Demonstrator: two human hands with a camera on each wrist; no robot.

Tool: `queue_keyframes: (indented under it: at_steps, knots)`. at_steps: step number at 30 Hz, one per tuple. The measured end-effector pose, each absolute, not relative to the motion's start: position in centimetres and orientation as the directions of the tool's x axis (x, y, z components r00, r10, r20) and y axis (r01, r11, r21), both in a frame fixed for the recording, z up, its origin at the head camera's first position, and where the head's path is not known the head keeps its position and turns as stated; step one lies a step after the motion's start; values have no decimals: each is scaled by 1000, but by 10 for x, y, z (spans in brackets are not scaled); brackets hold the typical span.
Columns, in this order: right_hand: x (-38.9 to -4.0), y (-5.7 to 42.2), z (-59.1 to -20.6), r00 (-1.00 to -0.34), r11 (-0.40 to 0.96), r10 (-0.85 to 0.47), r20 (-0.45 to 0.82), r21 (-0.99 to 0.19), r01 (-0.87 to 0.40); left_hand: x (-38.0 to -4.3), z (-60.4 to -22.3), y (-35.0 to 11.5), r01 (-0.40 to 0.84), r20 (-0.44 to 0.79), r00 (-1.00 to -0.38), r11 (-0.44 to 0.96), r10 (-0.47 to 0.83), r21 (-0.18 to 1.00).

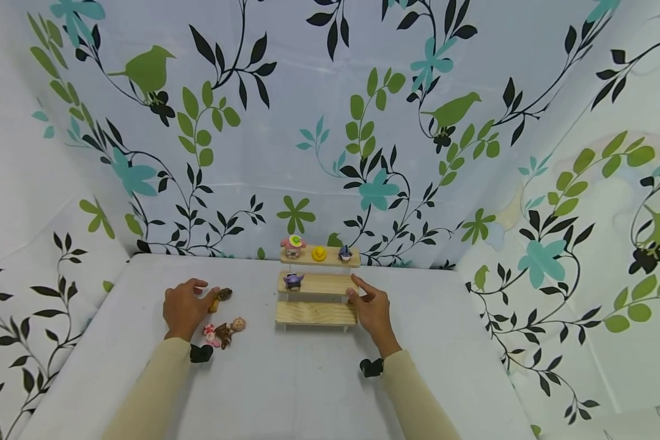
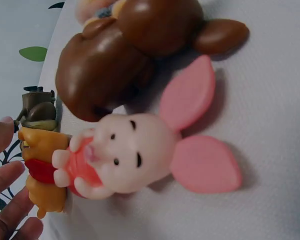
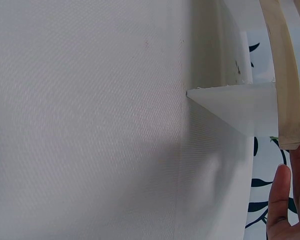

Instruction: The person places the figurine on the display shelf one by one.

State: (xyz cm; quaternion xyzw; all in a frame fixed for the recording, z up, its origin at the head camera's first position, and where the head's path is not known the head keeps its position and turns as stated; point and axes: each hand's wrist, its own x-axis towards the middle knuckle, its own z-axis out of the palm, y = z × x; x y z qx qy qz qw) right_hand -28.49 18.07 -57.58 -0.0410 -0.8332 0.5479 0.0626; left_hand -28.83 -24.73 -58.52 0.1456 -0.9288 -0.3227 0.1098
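My left hand (image 1: 185, 308) is at the left of the table, its fingertips close to a yellow bear figurine in a red shirt (image 2: 45, 170) and a small dark-brown figurine (image 2: 39, 111). In the left wrist view the fingers are apart, one tip right at the dark figurine. Nearer the wrist lie a pink piglet figurine (image 2: 135, 155) and a glossy brown figurine (image 2: 97, 70). My right hand (image 1: 373, 310) is at the right end of a three-tier wooden shelf (image 1: 316, 313), with fingertips at the middle board's end. Its thumb and forefinger look fairly straight in the right wrist view.
On the top board sit a pink figurine (image 1: 293, 246), a yellow figurine (image 1: 319, 253) and a blue one (image 1: 344, 252). A purple figurine (image 1: 293, 281) stands on the middle board's left. Behind the white table (image 1: 308, 391) hangs a leaf-and-bird patterned cloth (image 1: 286, 153).
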Motion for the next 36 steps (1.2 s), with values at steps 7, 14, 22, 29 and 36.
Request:
queue_keyframes:
  at_steps: [7, 14, 22, 29, 36]
  knots:
    - [-285, 183, -576, -986, 401, 155, 63, -916, 4, -291, -584, -238, -187, 12, -969, 763, -248, 619]
    - [-284, 182, -576, -986, 395, 155, 55, -919, 11, -293, -581, -227, -109, 79, -977, 781, -199, 615]
    - [-284, 181, -576, -986, 400, 162, 49, -916, 20, -292, -575, -215, 22, 182, -978, 806, -107, 591]
    - [-285, 181, -577, -987, 391, 148, 57, -920, 5, -293, -578, -206, 136, 285, -958, 814, -38, 565]
    - [-284, 179, -574, -986, 390, 160, 51, -921, 16, -295, -583, -200, 119, 274, -960, 788, -65, 604]
